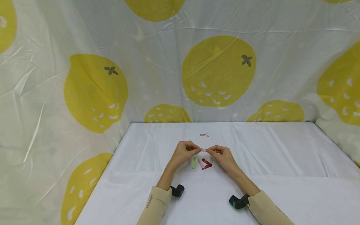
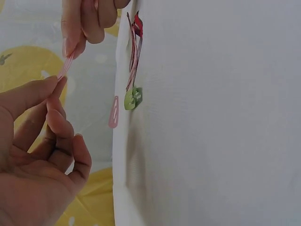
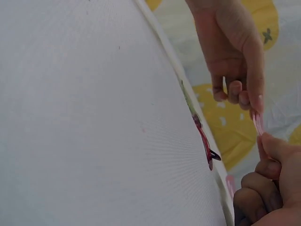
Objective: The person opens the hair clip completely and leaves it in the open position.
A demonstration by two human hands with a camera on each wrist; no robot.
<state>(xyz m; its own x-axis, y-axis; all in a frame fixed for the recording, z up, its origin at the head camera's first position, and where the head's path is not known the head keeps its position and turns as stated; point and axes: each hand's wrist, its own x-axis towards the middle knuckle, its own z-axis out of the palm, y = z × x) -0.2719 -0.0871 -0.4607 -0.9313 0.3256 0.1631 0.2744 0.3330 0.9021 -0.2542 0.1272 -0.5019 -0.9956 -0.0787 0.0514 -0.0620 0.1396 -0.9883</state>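
Between my two hands a small pink hair clip (image 1: 203, 150) is held above the white table. My left hand (image 1: 184, 152) pinches one end between thumb and fingertips. The other end is pinched by my right hand (image 1: 223, 157). In the left wrist view the pink clip (image 2: 66, 67) spans the short gap between the fingertips. Just nearer than the hands lie a green hair clip (image 1: 195, 163), a light pink hair clip (image 1: 201, 164) and a dark red hair clip (image 1: 207, 164), close together. Beyond the hands rests another pink hair clip (image 1: 204, 135), seen also in the left wrist view (image 2: 114, 112).
A white cloth (image 1: 270, 150) with creases covers the table. Behind it and to the left hangs a curtain (image 1: 157, 75) printed with yellow fruit. Black wrist devices, a left one (image 1: 177, 190) and a right one (image 1: 238, 202), sit by the beige sleeves.
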